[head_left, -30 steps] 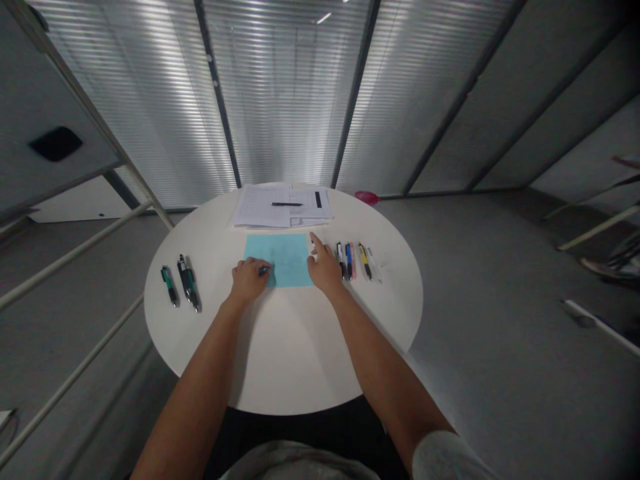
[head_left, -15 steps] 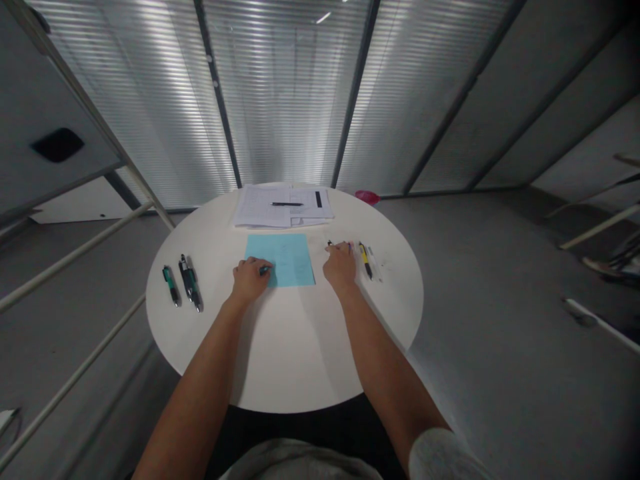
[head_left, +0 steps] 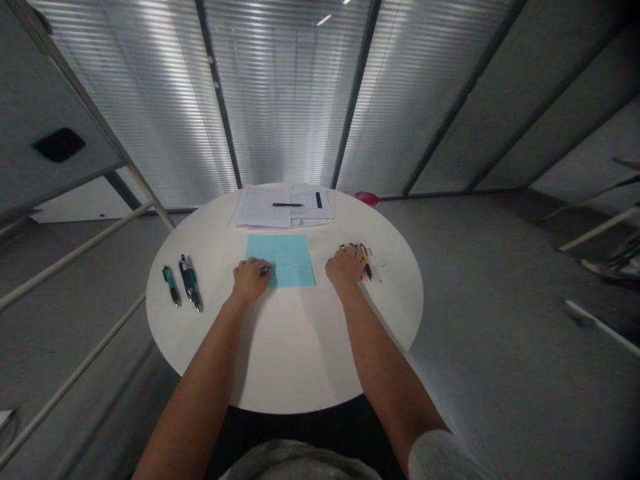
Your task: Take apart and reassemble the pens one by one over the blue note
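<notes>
Left hand (head_left: 249,281) fingers clamped a slim teal pen (head_left: 264,271) on pale-blue paper (head_left: 294,260); right hand (head_left: 345,268) fingers covered plastic pens (head_left: 367,262), grip unclear.

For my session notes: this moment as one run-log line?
left hand: pen on blue paper | right hand: at pen row

a pale grey top (head_left: 300,463) — short right sleeve (head_left: 440,457) — left hand (head_left: 249,280) and right hand (head_left: 344,269) bare

a blue sheet (head_left: 295,261) lies between the left hand (head_left: 250,280) and right hand (head_left: 345,268), with pens (head_left: 367,262) blocking the right hand's outer side.
</notes>
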Action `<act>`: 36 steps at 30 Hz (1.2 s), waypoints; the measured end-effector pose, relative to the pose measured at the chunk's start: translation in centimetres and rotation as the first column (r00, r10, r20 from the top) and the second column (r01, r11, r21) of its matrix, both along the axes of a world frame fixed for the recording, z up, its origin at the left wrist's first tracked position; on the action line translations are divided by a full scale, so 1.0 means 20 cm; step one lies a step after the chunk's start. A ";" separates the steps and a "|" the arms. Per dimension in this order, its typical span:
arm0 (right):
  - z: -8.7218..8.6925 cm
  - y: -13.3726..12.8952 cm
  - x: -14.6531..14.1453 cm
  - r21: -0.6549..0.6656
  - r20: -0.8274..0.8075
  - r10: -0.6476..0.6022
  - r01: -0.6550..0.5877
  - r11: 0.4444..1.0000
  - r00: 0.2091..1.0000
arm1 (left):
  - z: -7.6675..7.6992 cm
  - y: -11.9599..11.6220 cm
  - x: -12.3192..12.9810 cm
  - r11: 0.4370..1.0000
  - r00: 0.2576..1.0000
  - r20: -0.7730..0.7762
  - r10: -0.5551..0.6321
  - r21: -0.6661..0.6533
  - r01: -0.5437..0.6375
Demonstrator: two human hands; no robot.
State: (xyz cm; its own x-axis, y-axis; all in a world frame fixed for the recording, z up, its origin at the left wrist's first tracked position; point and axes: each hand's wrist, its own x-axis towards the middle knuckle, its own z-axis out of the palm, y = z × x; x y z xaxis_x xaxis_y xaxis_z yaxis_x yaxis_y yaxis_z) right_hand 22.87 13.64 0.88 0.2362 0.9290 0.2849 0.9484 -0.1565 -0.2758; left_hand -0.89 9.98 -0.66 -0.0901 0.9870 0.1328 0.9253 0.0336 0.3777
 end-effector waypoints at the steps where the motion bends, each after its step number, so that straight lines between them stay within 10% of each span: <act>1: 0.00 0.00 0.00 0.024 -0.015 0.012 -0.012 1.000 1.000 | 0.00 0.00 0.00 1.000 1.000 0.003 -0.002 0.005 0.002; 8: -0.01 0.02 -0.10 0.132 -0.117 0.378 -0.363 0.923 0.918 | 0.03 -0.02 -0.01 0.979 0.995 0.052 0.081 0.184 -0.089; 16: -0.10 0.02 -0.16 0.014 -0.134 0.501 -0.503 0.864 0.855 | 0.05 -0.05 -0.11 0.720 0.771 0.088 0.631 0.305 -0.624; 23: -0.10 0.04 -0.15 -0.012 -0.133 0.508 -0.514 0.858 0.851 | 0.03 -0.05 -0.13 0.784 0.788 0.008 0.616 0.093 -0.614; 29: -0.10 0.04 -0.15 -0.005 -0.138 0.509 -0.514 0.858 0.850 | 0.05 -0.06 -0.17 0.678 0.731 0.095 0.676 0.311 -0.666; 36: -0.10 0.03 -0.15 -0.022 -0.131 0.508 -0.515 0.857 0.851 | 0.06 -0.05 -0.25 0.653 0.698 0.190 0.690 0.250 -0.714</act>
State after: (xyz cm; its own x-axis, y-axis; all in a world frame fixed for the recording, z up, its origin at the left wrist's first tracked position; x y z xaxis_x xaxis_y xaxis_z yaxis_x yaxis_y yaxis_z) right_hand 19.91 14.32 -1.05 -0.2486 0.9406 0.2313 0.8597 0.3243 -0.3947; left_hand -5.89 8.93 0.46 -0.7616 0.5416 0.3560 0.6402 0.5434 0.5430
